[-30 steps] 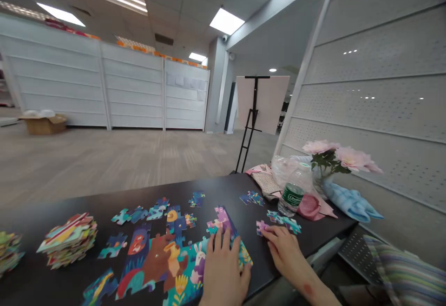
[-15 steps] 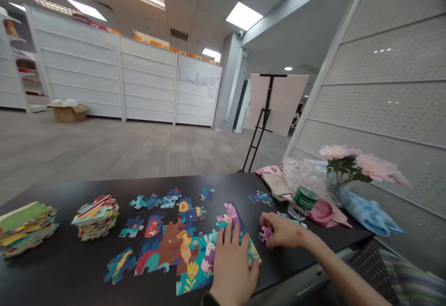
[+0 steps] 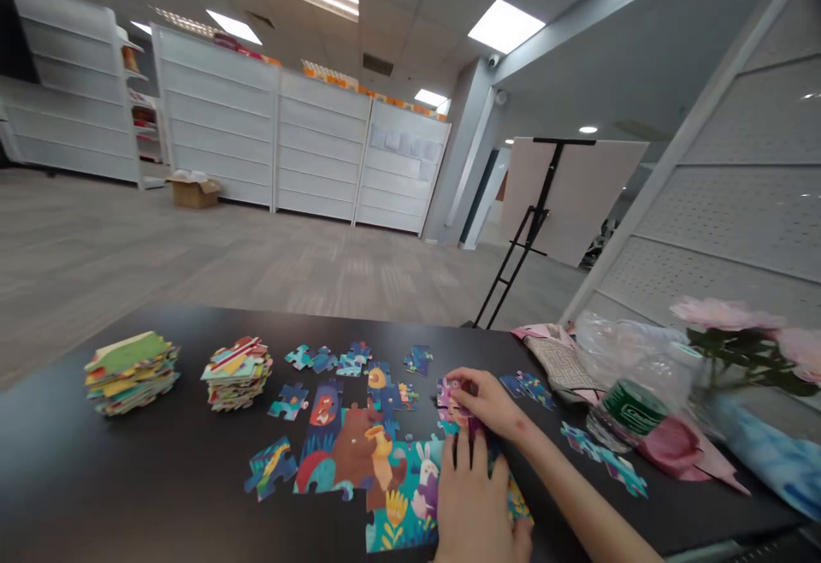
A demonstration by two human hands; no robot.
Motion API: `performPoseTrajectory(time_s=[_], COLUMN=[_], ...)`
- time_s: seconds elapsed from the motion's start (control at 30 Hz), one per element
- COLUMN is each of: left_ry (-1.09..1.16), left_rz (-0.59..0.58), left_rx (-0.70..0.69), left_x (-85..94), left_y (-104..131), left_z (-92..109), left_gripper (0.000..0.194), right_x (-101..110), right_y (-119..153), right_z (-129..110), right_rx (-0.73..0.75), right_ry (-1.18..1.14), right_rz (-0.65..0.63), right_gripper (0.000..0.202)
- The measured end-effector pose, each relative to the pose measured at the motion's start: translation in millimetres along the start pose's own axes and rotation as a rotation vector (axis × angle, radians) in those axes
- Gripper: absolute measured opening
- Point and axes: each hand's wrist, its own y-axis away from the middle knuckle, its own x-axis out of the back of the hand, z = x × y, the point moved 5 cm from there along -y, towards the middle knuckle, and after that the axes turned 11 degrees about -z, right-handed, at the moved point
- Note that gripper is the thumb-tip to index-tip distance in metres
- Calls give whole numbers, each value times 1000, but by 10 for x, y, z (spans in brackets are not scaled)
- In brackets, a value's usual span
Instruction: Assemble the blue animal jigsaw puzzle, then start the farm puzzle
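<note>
A partly joined jigsaw puzzle [image 3: 350, 452] lies on the black table, showing a brown bear, a fox-like animal and a white rabbit. My left hand [image 3: 475, 490] rests flat on its right side, fingers stretched out, hiding that part. Just beyond those fingertips, my right hand [image 3: 491, 405] pinches a pink and purple puzzle piece [image 3: 447, 392] at the puzzle's upper right edge. Whether the piece is locked in, I cannot tell. Loose puzzle pieces [image 3: 288, 400] lie left of and behind the puzzle. Others [image 3: 606, 459] are to the right of my right forearm.
Two stacks of puzzle pieces, a larger one [image 3: 132, 375] and a smaller one [image 3: 237, 375], stand on the left. At right are a clear plastic bottle [image 3: 632, 413], pink cloth [image 3: 689, 447], a blue cloth [image 3: 770, 452] and pink flowers [image 3: 728, 315]. Beyond the table stands an easel [image 3: 539, 212].
My right hand has moved left with the pink and purple piece, from the bare table to the puzzle's upper edge. My left hand stays on the puzzle. The view has turned left.
</note>
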Motion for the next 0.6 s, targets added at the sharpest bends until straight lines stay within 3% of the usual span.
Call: performPoseTrajectory(time_s=[0.17, 0.33, 0.47, 0.6], left_ry=[22, -23, -72, -131], left_rz=[51, 97, 118, 97], left_rx=[27, 5, -5, -16], left_x=[-24, -51, -81, -157], left_y=[-14, -4, 15, 20], left_z=[10, 18, 33, 99], left_gripper=[61, 58, 59, 59], right_x=[43, -1, 171, 506], right_y=[-82, 3, 511, 1349], right_z=[-37, 34, 256, 689], right_rx=[-6, -48, -73, -228], right_ry=[199, 209, 243, 410], right_rz=[-46, 42, 303, 435], right_gripper=[31, 27, 34, 46])
